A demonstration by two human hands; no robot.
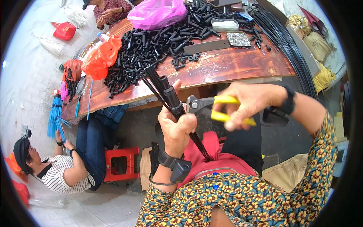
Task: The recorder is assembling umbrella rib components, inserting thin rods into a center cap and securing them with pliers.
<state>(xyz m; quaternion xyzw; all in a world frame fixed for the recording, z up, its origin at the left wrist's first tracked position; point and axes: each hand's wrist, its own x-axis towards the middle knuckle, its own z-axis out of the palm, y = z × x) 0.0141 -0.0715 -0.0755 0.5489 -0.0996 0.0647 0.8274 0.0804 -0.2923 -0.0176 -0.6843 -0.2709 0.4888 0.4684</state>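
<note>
My left hand is closed round a bundle of thin black rods, which slants from my lap up toward the table. A black tubular plastic fitting sits on this bundle above my thumb. In my right hand, a bit smeared by motion, is a pair of pliers with yellow handles and dark jaws. The jaw tips are at the side of the fitting, where a small shiny bit shows; whether they grip it I cannot tell. Both hands are just in front of the table's near edge.
A heap of black plastic fittings covers much of the wooden table. Long black rods hang over its right end. A box of small metal pieces stands nearby. At left, a co-worker holds blue rods beside a red stool.
</note>
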